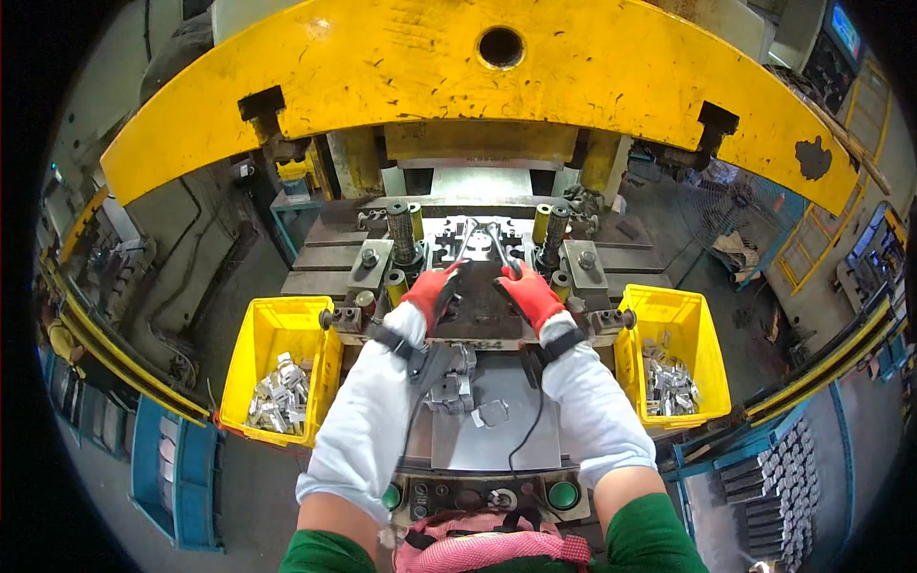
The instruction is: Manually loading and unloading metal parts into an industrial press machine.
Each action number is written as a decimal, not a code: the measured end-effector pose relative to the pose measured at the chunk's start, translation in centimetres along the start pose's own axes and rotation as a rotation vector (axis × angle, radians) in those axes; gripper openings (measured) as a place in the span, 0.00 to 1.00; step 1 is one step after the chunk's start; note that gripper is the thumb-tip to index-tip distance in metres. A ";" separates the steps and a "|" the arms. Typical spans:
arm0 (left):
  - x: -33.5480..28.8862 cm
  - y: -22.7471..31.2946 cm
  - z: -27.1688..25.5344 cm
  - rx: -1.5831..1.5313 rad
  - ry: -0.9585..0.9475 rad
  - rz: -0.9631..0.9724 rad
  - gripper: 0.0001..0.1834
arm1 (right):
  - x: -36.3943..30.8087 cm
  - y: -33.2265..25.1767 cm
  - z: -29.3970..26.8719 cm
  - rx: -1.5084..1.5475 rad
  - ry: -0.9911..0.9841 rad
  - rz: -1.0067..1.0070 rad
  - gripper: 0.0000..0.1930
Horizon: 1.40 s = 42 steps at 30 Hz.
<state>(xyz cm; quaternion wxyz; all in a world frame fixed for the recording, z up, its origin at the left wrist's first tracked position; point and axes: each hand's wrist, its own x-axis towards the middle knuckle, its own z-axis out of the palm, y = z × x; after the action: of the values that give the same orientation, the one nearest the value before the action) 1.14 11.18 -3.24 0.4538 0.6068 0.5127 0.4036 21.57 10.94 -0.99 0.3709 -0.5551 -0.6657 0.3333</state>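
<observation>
My left hand [435,290], in a red and dark glove, is closed around the near end of a slim silver metal tool [467,239]. My right hand [532,290], gloved alike, grips a second slim silver tool [499,244]. Both tools reach forward and lean toward each other over the bright metal die [443,252] of a press. Their tips are too small to make out. Nearer than my hands, a grey metal plate [478,444] bears several metal pieces [454,384] and a thin flat piece [493,413].
Overhead spans the yellow press beam [401,72]. Upright guide posts [398,225] flank the die. Yellow bins with metal parts stand left [246,358] and right [707,358]. Cables hang from my wrist straps [562,345]. Green buttons [564,495] sit on the near panel.
</observation>
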 end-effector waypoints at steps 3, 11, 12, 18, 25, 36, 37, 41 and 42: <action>2.6 -3.2 -0.9 0.250 0.039 0.029 0.23 | 0.2 -0.7 0.8 0.108 0.016 -0.017 0.20; -16.9 2.1 -1.8 -0.606 0.523 -0.020 0.15 | -17.2 3.3 -9.4 0.303 0.419 -0.065 0.23; -19.8 1.9 -1.7 -0.554 0.615 0.025 0.15 | -19.9 7.4 -10.6 0.323 0.551 -0.037 0.24; -34.7 -7.1 -6.8 -0.270 1.146 -0.386 0.14 | -33.4 17.5 -13.5 -0.258 0.637 0.477 0.24; -37.6 -9.8 -7.7 -0.398 1.194 -0.281 0.16 | -31.2 11.0 -8.6 0.036 0.607 0.240 0.25; -17.5 -0.2 0.1 -0.301 0.278 -0.345 0.17 | -29.4 6.4 -2.9 0.150 0.093 0.052 0.29; -15.4 -2.9 -0.6 -0.219 0.256 -0.330 0.18 | -29.6 6.1 -2.8 0.152 0.067 0.063 0.29; -9.7 -5.8 -1.1 0.086 0.347 -0.476 0.22 | -30.6 5.9 -3.3 0.174 0.101 0.105 0.30; -9.8 -5.4 -0.9 0.088 0.360 -0.474 0.22 | -30.8 6.0 -3.5 0.191 0.131 0.107 0.30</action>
<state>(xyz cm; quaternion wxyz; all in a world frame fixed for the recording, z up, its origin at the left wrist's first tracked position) -2.60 1.97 -8.44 0.4106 0.4079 0.7293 0.3650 30.93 -18.33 -8.19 0.4464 -0.5724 -0.5749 0.3775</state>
